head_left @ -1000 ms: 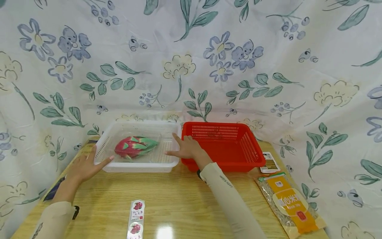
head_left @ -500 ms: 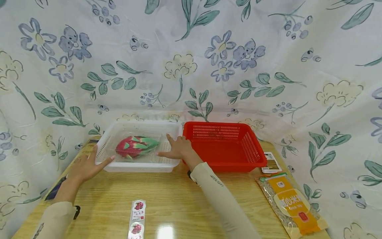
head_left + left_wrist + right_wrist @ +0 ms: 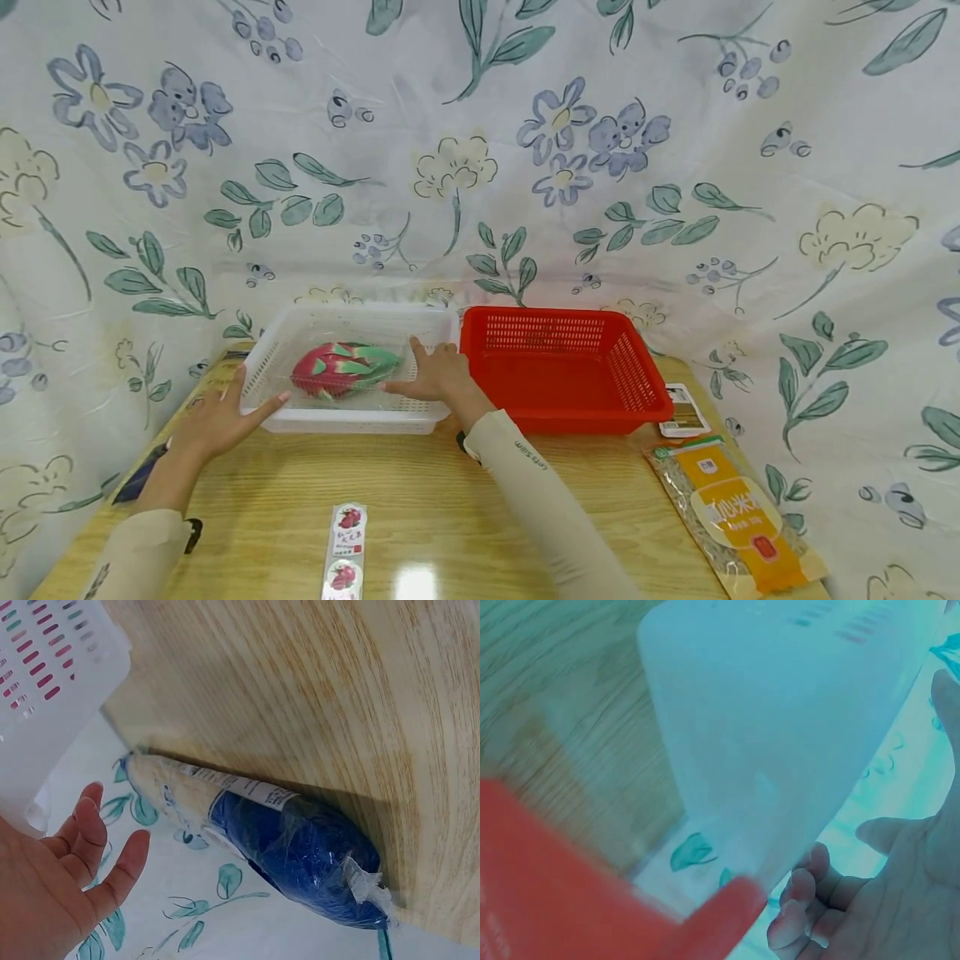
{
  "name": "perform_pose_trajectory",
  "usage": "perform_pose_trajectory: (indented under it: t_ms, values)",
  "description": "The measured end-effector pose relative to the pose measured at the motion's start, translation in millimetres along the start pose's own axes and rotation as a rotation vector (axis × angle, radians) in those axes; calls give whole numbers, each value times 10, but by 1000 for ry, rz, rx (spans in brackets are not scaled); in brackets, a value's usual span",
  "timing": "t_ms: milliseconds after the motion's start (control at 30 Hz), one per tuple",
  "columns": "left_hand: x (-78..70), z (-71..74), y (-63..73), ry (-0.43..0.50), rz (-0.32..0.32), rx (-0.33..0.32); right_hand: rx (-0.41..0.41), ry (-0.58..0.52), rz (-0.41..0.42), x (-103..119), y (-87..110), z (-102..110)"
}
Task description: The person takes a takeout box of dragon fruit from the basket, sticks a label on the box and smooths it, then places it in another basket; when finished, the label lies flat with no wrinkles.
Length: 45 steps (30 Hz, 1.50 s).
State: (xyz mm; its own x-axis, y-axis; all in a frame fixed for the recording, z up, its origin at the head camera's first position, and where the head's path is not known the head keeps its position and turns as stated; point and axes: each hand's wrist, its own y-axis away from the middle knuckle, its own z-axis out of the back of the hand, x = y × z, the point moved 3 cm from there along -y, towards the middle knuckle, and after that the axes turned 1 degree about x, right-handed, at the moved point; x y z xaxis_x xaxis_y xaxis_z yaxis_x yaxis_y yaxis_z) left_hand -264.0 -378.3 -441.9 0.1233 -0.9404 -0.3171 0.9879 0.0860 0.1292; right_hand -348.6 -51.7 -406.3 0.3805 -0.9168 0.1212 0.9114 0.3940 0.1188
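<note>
A white plastic basket with slotted sides holds a red and green dragon fruit, covered by clear plastic. My left hand is at the basket's left end, thumb pointing along the front rim; whether it touches the rim is unclear. In the left wrist view its fingers are loosely bent beside the basket wall. My right hand reaches over the basket's right end with thumb and index spread. Its other fingertips bend near the rim in the right wrist view, without a visible hold.
A red basket stands against the white one on the right. A yellow-labelled grain bag and a card-like packet lie farther right. Fruit stickers lie in front. A blue package lies along the left table edge.
My right hand has moved left from the gap between the baskets, farther over the white basket's right end. My left hand and both baskets have stayed about where they were.
</note>
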Motion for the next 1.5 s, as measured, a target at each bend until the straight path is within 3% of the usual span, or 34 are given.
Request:
perform_pose_trajectory:
  t_ms: [300, 900, 1300, 1500]
  values:
    - [-48, -38, -8, -4, -19, -6, -21, 97, -40, 85, -22, -74]
    - [-68, -52, -26, 3, -27, -24, -81, 169, -54, 196, -96, -209]
    - [-67, -28, -46, 17, -34, -32, -76, 33, -92, 250, -156, -352]
    - [-28, -12, -12, 3, -38, -22, 8, -125, -62, 277, -188, -421]
